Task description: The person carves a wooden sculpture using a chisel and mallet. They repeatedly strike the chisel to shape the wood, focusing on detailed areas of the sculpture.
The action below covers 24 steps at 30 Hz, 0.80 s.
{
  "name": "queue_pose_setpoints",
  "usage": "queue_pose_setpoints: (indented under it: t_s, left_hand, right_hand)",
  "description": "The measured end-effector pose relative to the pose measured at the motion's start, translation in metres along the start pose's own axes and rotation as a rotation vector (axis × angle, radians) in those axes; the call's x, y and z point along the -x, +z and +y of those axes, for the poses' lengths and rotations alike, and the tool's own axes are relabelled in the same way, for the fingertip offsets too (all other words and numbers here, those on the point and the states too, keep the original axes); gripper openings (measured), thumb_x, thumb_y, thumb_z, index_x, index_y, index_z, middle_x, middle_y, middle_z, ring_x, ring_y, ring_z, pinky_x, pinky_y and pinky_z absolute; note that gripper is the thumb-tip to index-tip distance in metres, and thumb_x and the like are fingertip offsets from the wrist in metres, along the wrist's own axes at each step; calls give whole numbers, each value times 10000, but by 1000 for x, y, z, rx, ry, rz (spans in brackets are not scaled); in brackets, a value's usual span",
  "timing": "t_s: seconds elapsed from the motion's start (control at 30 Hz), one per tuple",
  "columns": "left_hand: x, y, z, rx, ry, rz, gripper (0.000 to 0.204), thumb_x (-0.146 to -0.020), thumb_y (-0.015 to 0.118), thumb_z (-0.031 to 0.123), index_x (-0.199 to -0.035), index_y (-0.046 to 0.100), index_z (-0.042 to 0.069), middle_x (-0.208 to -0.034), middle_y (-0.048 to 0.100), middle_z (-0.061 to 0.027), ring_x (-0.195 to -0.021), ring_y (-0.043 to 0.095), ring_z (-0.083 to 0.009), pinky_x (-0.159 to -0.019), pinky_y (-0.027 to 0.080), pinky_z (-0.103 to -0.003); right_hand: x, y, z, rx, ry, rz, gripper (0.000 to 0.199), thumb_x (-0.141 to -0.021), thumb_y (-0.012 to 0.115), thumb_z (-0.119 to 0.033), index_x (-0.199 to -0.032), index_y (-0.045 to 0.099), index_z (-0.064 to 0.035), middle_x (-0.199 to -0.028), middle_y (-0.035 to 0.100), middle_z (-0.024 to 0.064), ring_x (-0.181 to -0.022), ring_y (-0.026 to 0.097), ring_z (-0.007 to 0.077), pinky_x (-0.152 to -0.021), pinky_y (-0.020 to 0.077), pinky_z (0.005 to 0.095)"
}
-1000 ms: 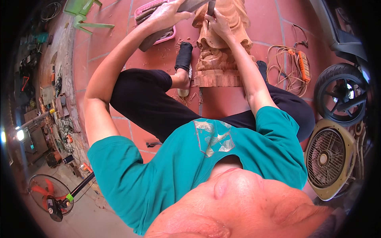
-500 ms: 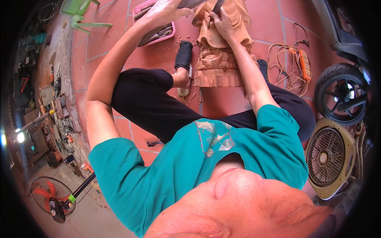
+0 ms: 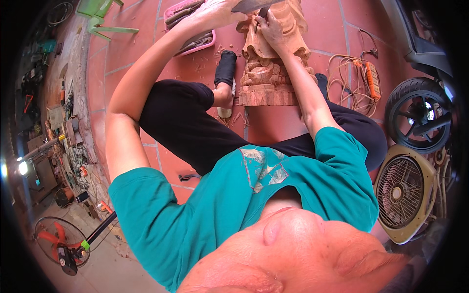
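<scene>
A tall carved wooden figure stands on the red tile floor between my feet. My left hand is closed around a wooden mallet, held over the top of the carving. My right hand grips a thin chisel whose tip rests against the upper part of the carving. Wood chips lie around the base. My legs in black trousers sit on both sides of the carving.
A pink tray of tools lies at the upper left. An orange power strip with coiled cord, a wheel and a box fan are on the right. A standing fan and scattered tools are at the left.
My left hand with the mallet has shifted slightly right, nearer the chisel. My right hand stays on the chisel at the carving's top.
</scene>
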<state>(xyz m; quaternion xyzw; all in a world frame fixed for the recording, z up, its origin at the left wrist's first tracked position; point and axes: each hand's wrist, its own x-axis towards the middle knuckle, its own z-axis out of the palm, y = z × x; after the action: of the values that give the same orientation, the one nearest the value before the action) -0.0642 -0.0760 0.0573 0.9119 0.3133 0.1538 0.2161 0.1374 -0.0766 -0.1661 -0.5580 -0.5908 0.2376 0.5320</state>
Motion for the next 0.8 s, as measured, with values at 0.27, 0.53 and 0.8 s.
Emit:
queue_pose_setpoints:
  t_s: [0.27, 0.53, 0.8]
  left_hand:
    - [-1, -17, 48, 209, -152, 60, 543, -1007, 589, 81, -1528, 445, 38, -1397, 612, -214, -1232, 607, -285, -1062, 467, -391]
    - [-11, -2, 5, 525, -253, -66, 469, -1021, 551, 100, -1476, 489, 4, -1396, 609, -224, -1230, 610, -309, -1028, 490, -398]
    - [-3, -16, 13, 146, -44, 60, 729, -911, 711, 158, -1550, 387, 25, -1383, 584, -295, -1269, 587, -397, -1066, 462, -454]
  right_hand:
    - [1, 0, 12, -48, 35, 34, 262, -958, 705, -299, -1093, 640, -84, -889, 745, 148, -853, 726, 373, -736, 548, 472]
    - [-4, -1, 17, -88, 124, 49, 253, -951, 720, -298, -1062, 651, -82, -873, 749, 137, -840, 733, 355, -754, 540, 458]
    - [-1, 7, 11, 111, 21, 98, 266, -979, 701, -317, -1091, 647, -82, -835, 746, 77, -746, 733, 247, -680, 544, 379]
